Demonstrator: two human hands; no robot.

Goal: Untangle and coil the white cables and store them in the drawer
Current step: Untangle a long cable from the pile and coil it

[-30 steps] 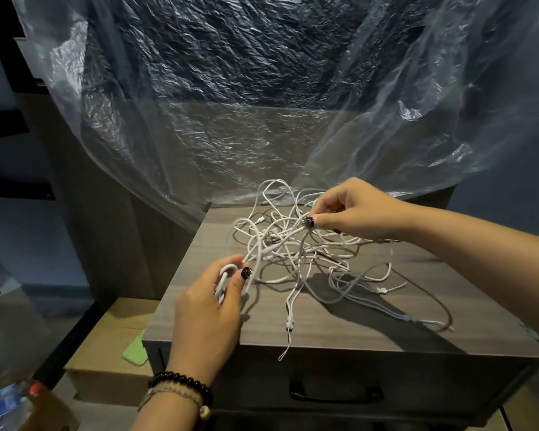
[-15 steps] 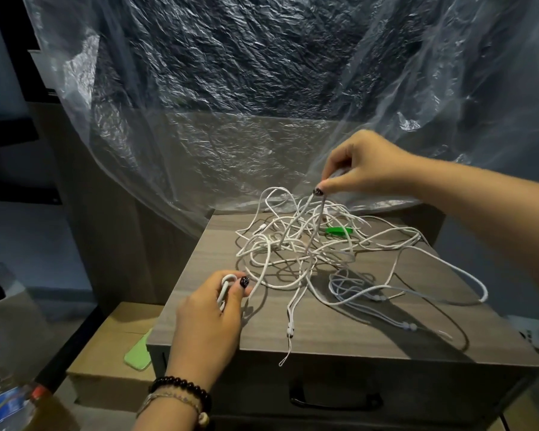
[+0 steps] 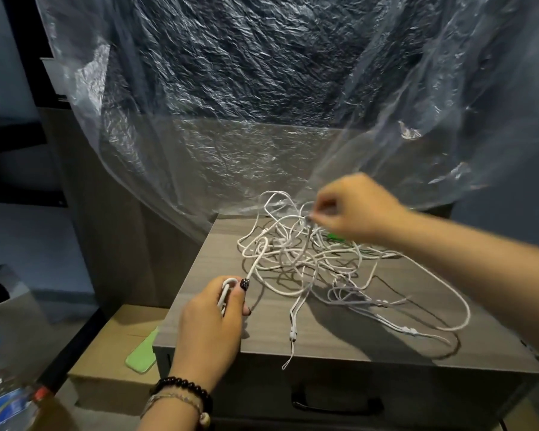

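Note:
A tangle of white cables (image 3: 296, 256) lies spread on the wooden top of a drawer unit (image 3: 199, 275). My left hand (image 3: 212, 318) grips a small folded coil of white cable near the front left edge; one strand runs from it up into the tangle. Over the back of the pile, my right hand (image 3: 355, 209) pinches a strand between thumb and fingers. A long loop (image 3: 461, 309) trails toward the right edge, and a thin end hangs over the front. The drawer (image 3: 417, 402) below is closed, its dark handle (image 3: 336, 402) showing. A green tag (image 3: 335, 237) peeks out under my right hand.
Crinkled clear plastic sheeting (image 3: 262, 104) hangs behind the unit and touches its back edge. A cardboard box (image 3: 112, 362) with a green phone case (image 3: 142, 353) on it sits low at the left. A plastic bottle (image 3: 0, 399) is at the bottom left corner.
My right hand lifted a strand up from the pile, which spread a loop out to the right, then came back down over the tangle. My left hand kept its hold on the coil.

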